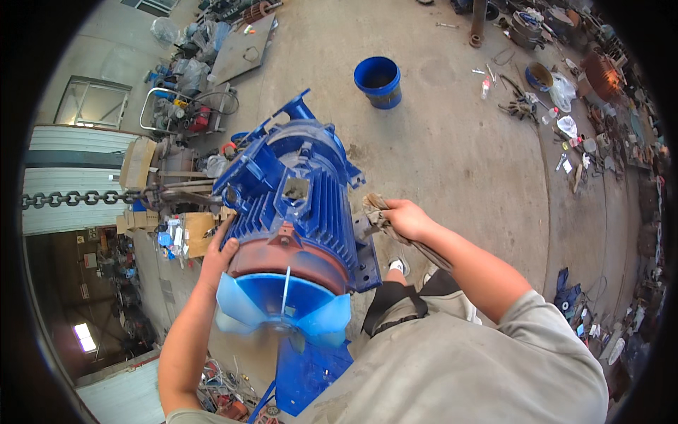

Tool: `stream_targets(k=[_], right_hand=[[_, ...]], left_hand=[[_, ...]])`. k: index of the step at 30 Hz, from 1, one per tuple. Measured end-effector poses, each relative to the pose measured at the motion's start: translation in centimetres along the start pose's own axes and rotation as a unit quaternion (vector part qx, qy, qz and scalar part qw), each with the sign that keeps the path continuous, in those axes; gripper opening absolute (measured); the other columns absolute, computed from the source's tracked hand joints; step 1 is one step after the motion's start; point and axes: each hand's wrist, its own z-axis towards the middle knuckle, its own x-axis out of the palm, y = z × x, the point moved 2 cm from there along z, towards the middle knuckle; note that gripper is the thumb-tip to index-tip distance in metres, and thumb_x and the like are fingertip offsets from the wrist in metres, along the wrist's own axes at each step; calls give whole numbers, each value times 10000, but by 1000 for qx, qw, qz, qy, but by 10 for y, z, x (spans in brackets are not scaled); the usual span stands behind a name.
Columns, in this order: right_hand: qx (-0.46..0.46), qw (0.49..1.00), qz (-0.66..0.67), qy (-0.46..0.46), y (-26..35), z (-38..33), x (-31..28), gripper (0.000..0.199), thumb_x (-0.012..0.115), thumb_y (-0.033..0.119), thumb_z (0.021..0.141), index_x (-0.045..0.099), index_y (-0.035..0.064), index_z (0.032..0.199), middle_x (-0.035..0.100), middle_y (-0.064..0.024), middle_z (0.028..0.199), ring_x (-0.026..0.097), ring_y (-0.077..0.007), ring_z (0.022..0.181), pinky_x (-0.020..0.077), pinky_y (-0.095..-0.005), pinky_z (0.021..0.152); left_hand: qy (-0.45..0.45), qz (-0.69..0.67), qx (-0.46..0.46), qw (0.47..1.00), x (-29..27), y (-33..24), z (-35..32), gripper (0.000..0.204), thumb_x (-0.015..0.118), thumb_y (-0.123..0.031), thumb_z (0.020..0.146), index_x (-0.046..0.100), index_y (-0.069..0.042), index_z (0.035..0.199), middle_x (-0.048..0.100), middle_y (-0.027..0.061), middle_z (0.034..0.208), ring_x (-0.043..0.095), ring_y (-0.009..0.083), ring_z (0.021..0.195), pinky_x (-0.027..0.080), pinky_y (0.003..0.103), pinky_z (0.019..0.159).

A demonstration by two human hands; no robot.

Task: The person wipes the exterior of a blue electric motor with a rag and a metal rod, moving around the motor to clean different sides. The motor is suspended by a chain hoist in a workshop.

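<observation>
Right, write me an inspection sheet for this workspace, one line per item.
Surface: concrete floor, with dark patches.
Job's things: finned blue motor; light-blue fan exposed at its near end.
Clutter: blue bucket beyond the motor; white plastic bag among loose parts at right.
Hands: left hand touches the motor's left side; right hand grips a brownish cloth.
Cables: none identifiable with certainty.
Surroundings: heavy chain at left; window in the left wall.

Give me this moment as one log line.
left hand: touching motor | right hand: holding rag | fan: blue, uncovered, motor's near end | bucket: on floor
</observation>
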Motion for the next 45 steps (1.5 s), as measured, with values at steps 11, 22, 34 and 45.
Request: stream_targets(k=[11, 22, 34, 45], right_hand=[[2, 977, 181, 111, 14, -93, -4, 446, 506, 65, 933, 638, -42, 1345, 702, -50, 1120, 589, -106, 980, 463, -263, 937], [-128, 989, 47, 54, 16, -126, 4, 553, 594, 156, 1004, 474, 52, 1534, 688, -196, 1285, 668, -262, 1163, 504, -369, 1007], [-190, 914, -346, 98, 91, -136, -10, 585, 642, 157, 922, 542, 107, 1497, 717, -238, 987, 693, -416, 908, 546, -496, 820], [-189, 892, -386, 138, 139, -150, -10, 599, 640, 111, 877, 589, 128, 1474, 729, -180, 1052, 704, -338, 904, 564, -438, 797]], left_hand=[[37, -89, -3, 995, 6, -3, 1, 781, 670, -509, 1000, 427, -51, 1583, 518, 164, 1506, 513, 229, 1347, 437, 340, 1103], [-42, -58, -19, 997, 8, -2, 0, 690, 683, -421, 1010, 485, -32, 1545, 534, 170, 1498, 521, 238, 1345, 423, 345, 1112], [-61, -136, -63, 987, 22, -11, -1, 798, 728, -494, 961, 460, -38, 1559, 558, 192, 1477, 568, 264, 1321, 462, 354, 1087], [-64, -149, -84, 983, 25, -28, -8, 786, 734, -464, 964, 460, -19, 1552, 549, 192, 1482, 580, 253, 1305, 477, 335, 1065]])
